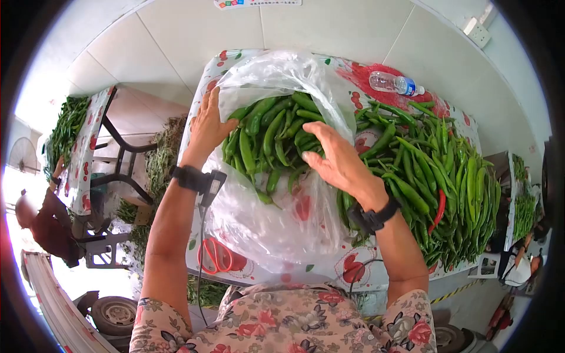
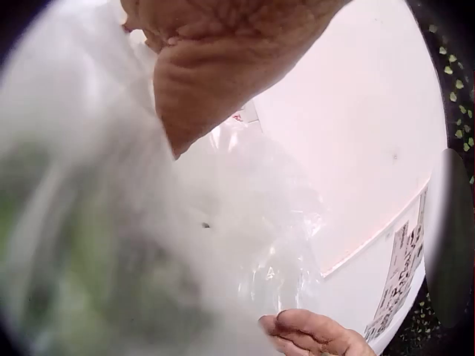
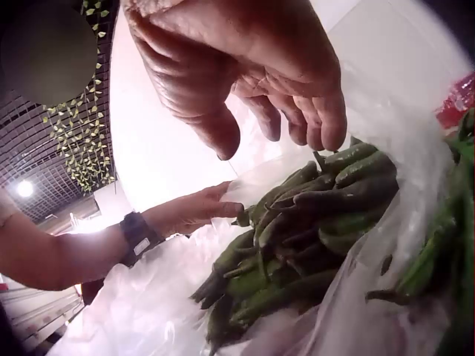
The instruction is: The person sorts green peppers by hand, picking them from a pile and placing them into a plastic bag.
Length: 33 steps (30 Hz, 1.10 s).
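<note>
A clear plastic bag lies with its mouth spread on the table, and a heap of green chili peppers shows inside it. My left hand is at the bag's left rim, fingers extended and thumb toward the peppers. Over the right side of the heap, my right hand hovers with loosely bent fingers. The right wrist view shows nothing between that hand's fingertips, which hang just above the bagged peppers. Blurred plastic fills much of the left wrist view, beside the left hand.
A large loose pile of green peppers, with one red pepper, covers the table's right side. Behind it, a water bottle lies on red netting. Red-handled scissors lie at the front left. A person sits far left.
</note>
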Available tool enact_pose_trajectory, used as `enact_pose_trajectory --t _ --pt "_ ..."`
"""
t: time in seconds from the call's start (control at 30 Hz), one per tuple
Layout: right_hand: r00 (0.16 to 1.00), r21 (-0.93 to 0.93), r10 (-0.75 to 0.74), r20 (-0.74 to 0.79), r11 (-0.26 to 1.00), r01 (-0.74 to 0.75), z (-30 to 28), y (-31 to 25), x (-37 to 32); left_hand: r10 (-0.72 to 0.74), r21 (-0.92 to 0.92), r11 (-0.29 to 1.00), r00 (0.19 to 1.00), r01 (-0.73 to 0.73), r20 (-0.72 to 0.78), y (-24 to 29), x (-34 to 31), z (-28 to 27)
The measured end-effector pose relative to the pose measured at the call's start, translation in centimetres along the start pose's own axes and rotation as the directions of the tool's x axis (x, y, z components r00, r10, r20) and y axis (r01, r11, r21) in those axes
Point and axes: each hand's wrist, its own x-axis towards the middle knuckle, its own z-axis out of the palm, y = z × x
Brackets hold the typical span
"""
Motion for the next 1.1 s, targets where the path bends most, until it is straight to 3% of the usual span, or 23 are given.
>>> enact_pose_trajectory --t 0.13,0.27,0.33,0.37,0.4,0.43,0.47,0.53,0.57,0.63,0.67,0.7,0.73,0.77,0.8,0.83,0.87,0.9,1.03,1.1 --pt "0.997 -0.248 -0.034 -0.062 0.969 0.017 0.6 3.7 2.4 -0.088 -0.261 0.96 0.994 0.103 0.068 -2.0 2.1 2.5" --pt "0.968 -0.329 0.25 -0.017 0.913 -0.241 0.7 6.3 3.3 -0.271 -0.582 0.712 0.918 0.393 0.29 -2.8 3.1 4.2" --pt "0.969 -0.355 0.243 -0.055 0.902 -0.246 0.9 6.8 3.3 -0.307 -0.635 0.609 0.88 0.474 0.362 -3.0 3.4 4.9" --pt "0.968 -0.367 0.239 -0.073 0.896 -0.249 1.1 7.0 3.4 -0.103 -0.493 0.843 0.963 0.218 0.25 -3.8 2.9 4.5" --pt "0.972 -0.341 0.222 -0.07 0.911 -0.233 1.2 7.3 3.5 0.136 -0.291 0.953 0.973 -0.078 0.185 -5.2 1.8 3.8" --pt "0.976 -0.315 0.206 -0.069 0.924 -0.217 1.3 7.7 3.7 0.379 -0.061 0.925 0.908 -0.374 0.177 -5.6 0.9 3.1" --pt "0.979 -0.289 0.19 -0.071 0.936 -0.203 1.3 7.9 3.7 0.376 -0.082 0.926 0.911 -0.367 0.169 -5.6 0.3 3.2" --pt "0.99 -0.419 0.081 -0.111 0.9 -0.121 1.5 7.6 3.7 0.367 -0.125 0.928 0.919 -0.351 0.146 -4.2 -0.7 2.7" --pt "0.992 -0.483 0.024 -0.123 0.872 -0.081 1.7 7.3 3.7 0.356 -0.095 0.934 0.91 -0.343 0.215 -3.4 -1.1 2.6" --pt "0.992 -0.488 0.052 -0.119 0.867 -0.104 1.6 6.3 3.8 0.32 -0.033 0.944 0.882 -0.33 0.346 -1.2 -1.7 2.2" --pt "0.991 -0.489 0.052 -0.123 0.866 -0.106 1.4 6.3 3.9 0.262 -0.026 0.962 0.896 -0.271 0.358 -0.5 -1.8 2.1" --pt "0.99 -0.491 0.052 -0.127 0.864 -0.109 1.2 6.4 3.9 0.024 -0.169 0.985 0.935 0.038 0.353 1.1 -1.2 1.3" --pt "0.992 -0.462 0.063 -0.106 0.881 -0.105 0.8 6.7 3.8 -0.209 -0.303 0.892 0.9 0.336 0.383 3.2 0.0 0.2" --pt "0.993 -0.432 0.077 -0.087 0.896 -0.107 0.5 7.2 3.7 -0.41 -0.408 0.697 0.794 0.59 0.448 4.3 0.9 -0.3" --pt "0.994 -0.399 0.09 -0.065 0.91 -0.108 0.3 7.4 3.5 -0.212 -0.486 0.794 0.916 0.365 0.342 1.2 0.6 1.2" --pt "0.981 -0.35 0.193 -0.019 0.918 -0.187 0.0 7.3 3.5 0.001 -0.534 0.837 0.977 0.116 0.214 -1.9 0.3 2.7" --pt "0.956 -0.302 0.292 0.032 0.915 -0.269 -0.3 7.0 3.6 0.214 -0.375 0.91 0.975 -0.177 0.059 -3.3 0.3 3.3" --pt "0.92 -0.257 0.383 0.086 0.9 -0.351 -0.6 6.6 3.7 0.442 -0.163 0.881 0.895 -0.444 -0.052 -3.0 0.4 3.0" --pt "0.905 -0.227 0.404 0.134 0.901 -0.369 -1.3 5.9 4.3 0.387 -0.271 0.882 0.921 -0.386 -0.053 -0.6 -0.2 1.9" --pt "0.928 -0.066 0.355 0.113 0.935 -0.35 -1.2 5.7 4.5 0.357 -0.289 0.893 0.934 -0.346 -0.015 1.4 -0.6 0.4"
